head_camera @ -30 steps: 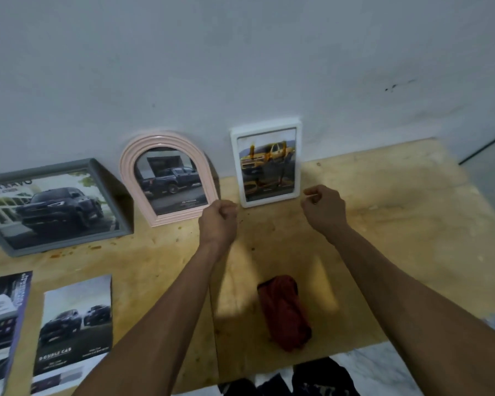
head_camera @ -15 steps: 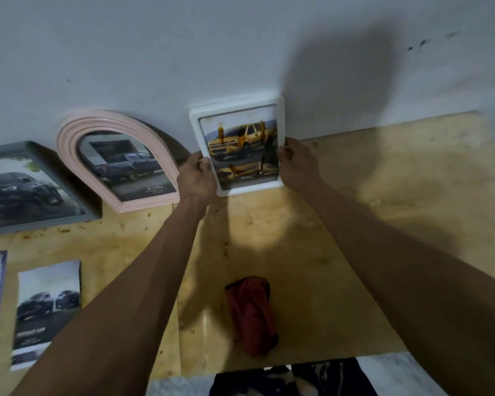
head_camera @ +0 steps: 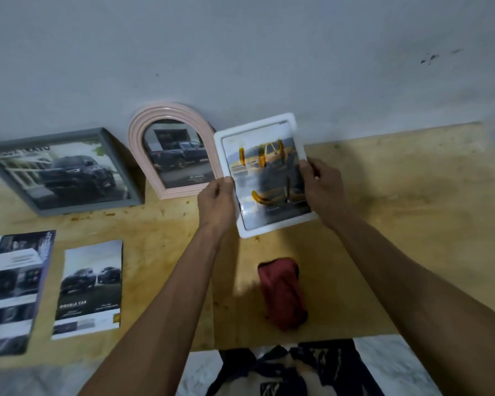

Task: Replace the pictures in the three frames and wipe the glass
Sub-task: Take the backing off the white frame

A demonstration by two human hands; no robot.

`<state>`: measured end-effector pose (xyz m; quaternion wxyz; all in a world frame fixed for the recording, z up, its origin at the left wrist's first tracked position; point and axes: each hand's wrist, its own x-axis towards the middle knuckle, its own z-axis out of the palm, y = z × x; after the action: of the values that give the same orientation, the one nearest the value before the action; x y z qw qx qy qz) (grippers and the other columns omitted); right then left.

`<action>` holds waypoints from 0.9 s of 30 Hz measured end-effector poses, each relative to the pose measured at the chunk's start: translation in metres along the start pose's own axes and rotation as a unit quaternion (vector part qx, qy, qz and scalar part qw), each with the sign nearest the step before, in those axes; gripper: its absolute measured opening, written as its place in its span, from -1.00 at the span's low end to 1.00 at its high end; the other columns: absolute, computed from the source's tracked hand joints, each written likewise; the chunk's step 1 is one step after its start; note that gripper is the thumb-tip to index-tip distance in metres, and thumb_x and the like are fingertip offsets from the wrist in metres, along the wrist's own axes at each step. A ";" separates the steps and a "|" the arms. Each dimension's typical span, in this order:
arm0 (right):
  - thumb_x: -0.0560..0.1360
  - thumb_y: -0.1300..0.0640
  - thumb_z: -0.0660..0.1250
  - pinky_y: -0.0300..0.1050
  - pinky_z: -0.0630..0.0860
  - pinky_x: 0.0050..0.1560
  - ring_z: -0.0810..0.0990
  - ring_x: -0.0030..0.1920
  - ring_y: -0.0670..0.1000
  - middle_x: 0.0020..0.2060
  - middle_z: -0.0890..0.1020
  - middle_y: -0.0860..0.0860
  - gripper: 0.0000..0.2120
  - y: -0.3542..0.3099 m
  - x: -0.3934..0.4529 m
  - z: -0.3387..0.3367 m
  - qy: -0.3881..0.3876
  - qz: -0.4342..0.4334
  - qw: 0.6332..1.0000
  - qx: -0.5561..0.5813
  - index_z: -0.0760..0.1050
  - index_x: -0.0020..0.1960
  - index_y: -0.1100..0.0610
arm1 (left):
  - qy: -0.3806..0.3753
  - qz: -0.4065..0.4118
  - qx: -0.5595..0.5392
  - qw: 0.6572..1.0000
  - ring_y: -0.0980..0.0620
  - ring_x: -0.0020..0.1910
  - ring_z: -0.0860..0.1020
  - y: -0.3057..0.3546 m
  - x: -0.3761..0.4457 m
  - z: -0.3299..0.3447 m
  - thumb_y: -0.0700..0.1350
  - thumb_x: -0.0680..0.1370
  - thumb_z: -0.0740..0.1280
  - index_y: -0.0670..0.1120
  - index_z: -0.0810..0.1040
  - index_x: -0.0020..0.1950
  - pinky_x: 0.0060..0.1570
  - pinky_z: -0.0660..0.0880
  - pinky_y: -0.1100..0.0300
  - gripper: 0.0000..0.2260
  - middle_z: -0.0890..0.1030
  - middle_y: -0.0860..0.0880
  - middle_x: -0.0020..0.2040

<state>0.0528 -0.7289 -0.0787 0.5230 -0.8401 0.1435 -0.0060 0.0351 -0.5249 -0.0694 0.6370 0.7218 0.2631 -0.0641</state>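
Note:
I hold the white rectangular frame (head_camera: pixel 265 174) with a yellow truck picture tilted above the wooden table (head_camera: pixel 383 210). My left hand (head_camera: pixel 216 200) grips its left edge and my right hand (head_camera: pixel 323 190) grips its right edge. Orange smears show on its glass. A pink arched frame (head_camera: pixel 170 150) with a dark truck picture leans on the wall just to its left. Farther left leans a grey rectangular frame (head_camera: pixel 63 171) with a dark car picture. A crumpled red cloth (head_camera: pixel 282 292) lies on the table below the held frame.
Two loose car pictures lie flat at the left: a smaller one (head_camera: pixel 89 287) and a larger one (head_camera: pixel 12 290) at the frame's edge. The grey wall (head_camera: pixel 240 52) stands right behind the frames. The table's near edge is at my body.
Both hands went from fists in front of the white frame to gripping its sides. The frame has come off the wall and now hangs tilted above the table, closer to me.

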 end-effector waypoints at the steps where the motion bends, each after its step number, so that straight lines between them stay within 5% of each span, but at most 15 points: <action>1: 0.62 0.01 0.21 -0.09 0.55 -0.08 0.62 -0.11 0.00 -0.12 0.65 0.04 -0.74 -0.006 -0.014 0.006 0.002 0.004 1.000 0.016 0.60 0.13 0.12 | -0.007 -0.017 -0.028 0.999 -0.19 0.05 0.66 -0.004 -0.009 -0.015 0.07 0.54 0.32 -0.01 0.68 -0.06 0.13 0.57 -0.23 -0.79 0.72 -0.10 -0.01; 5: 0.56 -0.06 0.30 -0.14 0.58 -0.01 0.62 -0.08 -0.10 -0.01 0.67 -0.01 -0.73 -0.027 -0.072 0.033 -0.050 0.075 0.992 0.087 0.62 0.12 0.09 | -0.003 -0.068 -0.102 0.992 -0.16 -0.04 0.68 -0.017 -0.049 -0.083 -0.07 0.65 0.29 -0.11 0.65 0.00 0.07 0.62 -0.13 -0.83 0.72 -0.14 -0.02; 8: 0.56 -0.08 0.32 0.13 0.61 0.04 0.64 -0.02 0.10 0.01 0.67 0.08 -0.69 -0.041 -0.118 0.056 -0.160 0.154 0.966 0.132 0.62 0.13 0.12 | 0.013 -0.094 -0.160 0.983 -0.06 -0.21 0.66 -0.038 -0.074 -0.134 -0.09 0.67 0.26 -0.16 0.63 0.08 -0.04 0.65 -0.05 -0.80 0.71 -0.11 -0.10; 10: 0.60 0.04 0.30 0.11 0.63 -0.11 0.63 -0.08 0.17 0.01 0.64 0.18 -0.74 -0.050 -0.148 0.071 -0.215 0.191 0.944 0.161 0.59 0.14 0.19 | 0.027 -0.123 -0.188 0.974 -0.07 -0.20 0.65 -0.054 -0.086 -0.165 -0.09 0.67 0.25 -0.16 0.63 0.10 -0.12 0.67 0.01 -0.79 0.70 -0.16 -0.05; 13: 0.59 0.09 0.32 0.24 0.63 -0.06 0.64 -0.05 0.22 -0.02 0.65 0.20 -0.82 -0.058 -0.185 0.090 -0.252 0.182 0.938 0.154 0.59 0.11 0.16 | 0.033 -0.172 -0.243 0.954 -0.12 -0.11 0.65 -0.078 -0.099 -0.201 -0.10 0.67 0.25 -0.15 0.61 0.13 -0.11 0.66 -0.04 -0.81 0.68 -0.22 0.03; 17: 0.58 0.13 0.33 0.20 0.65 -0.10 0.68 -0.06 0.20 -0.05 0.68 0.15 -0.82 -0.076 -0.211 0.103 -0.245 0.095 0.957 0.120 0.59 0.15 0.13 | 0.006 -0.207 -0.233 0.950 -0.17 0.06 0.63 -0.092 -0.105 -0.232 -0.04 0.66 0.25 -0.13 0.57 0.21 -0.02 0.61 -0.09 -0.77 0.64 -0.20 0.13; 21: 0.57 0.12 0.33 0.01 0.60 -0.09 0.63 -0.06 0.03 -0.03 0.67 0.00 -0.78 -0.090 -0.222 0.109 -0.181 -0.130 0.969 -0.111 0.58 0.20 0.05 | 0.015 -0.197 -0.249 0.948 -0.11 0.15 0.57 -0.089 -0.092 -0.258 0.10 0.67 0.20 -0.16 0.45 0.34 -0.10 0.55 -0.03 -0.61 0.58 -0.14 0.17; 27: 0.56 0.25 0.34 -0.13 0.51 0.03 0.62 0.09 0.07 0.11 0.67 0.08 -0.74 -0.069 -0.241 0.124 -0.130 -0.273 0.934 -0.189 0.60 0.23 0.15 | -0.014 -0.193 -0.292 0.937 -0.07 0.00 0.61 -0.081 -0.078 -0.283 0.20 0.61 0.24 -0.13 0.49 0.31 0.00 0.60 -0.01 -0.54 0.62 -0.06 -0.22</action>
<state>-0.1426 -0.5317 -0.0400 0.3470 -0.9236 -0.1623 -0.0121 -0.1378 -0.2743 -0.0562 0.7988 0.4380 0.3957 -0.1158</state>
